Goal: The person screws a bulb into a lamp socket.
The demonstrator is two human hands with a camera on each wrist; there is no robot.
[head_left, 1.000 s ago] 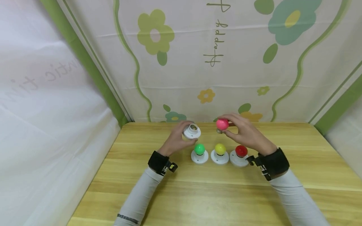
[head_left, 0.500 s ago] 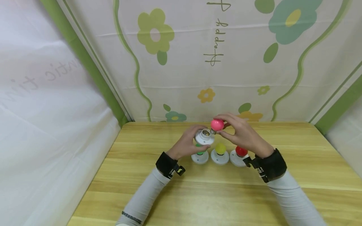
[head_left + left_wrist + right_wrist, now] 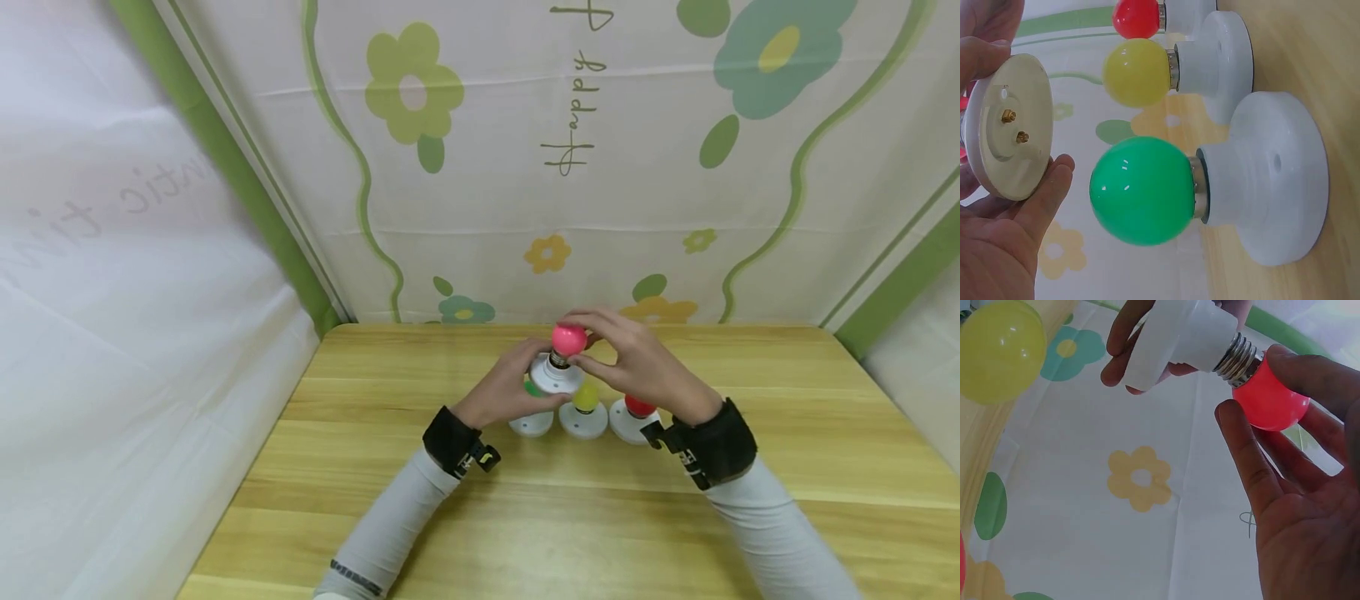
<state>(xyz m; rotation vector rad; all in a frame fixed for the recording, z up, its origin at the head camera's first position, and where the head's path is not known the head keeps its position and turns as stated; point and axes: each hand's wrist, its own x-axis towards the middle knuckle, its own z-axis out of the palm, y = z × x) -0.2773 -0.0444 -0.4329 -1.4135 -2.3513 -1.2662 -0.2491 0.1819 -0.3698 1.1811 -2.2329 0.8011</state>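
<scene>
Above the table, my left hand (image 3: 501, 390) grips a white round lamp holder (image 3: 553, 382) by its rim. Its underside with two brass screws faces the left wrist camera. A pink light bulb (image 3: 568, 339) is held between the thumb and fingers of my right hand (image 3: 637, 358). In the right wrist view the bulb's metal screw thread (image 3: 1235, 361) meets the holder's mouth at a tilt, with most of the thread still showing. Both hands are close together, over a green bulb (image 3: 1138, 190) standing in its own holder.
A yellow bulb (image 3: 1138, 72) and a red bulb (image 3: 1137, 19) stand in white holders in a row with the green one. They rest on a wooden table (image 3: 540, 517). A flowered curtain (image 3: 480, 183) hangs behind its far edge.
My left hand has moved right with the lamp holder, and my right hand slightly left with the pink bulb. The bulb's thread, apart from the holder before, now meets its mouth.
</scene>
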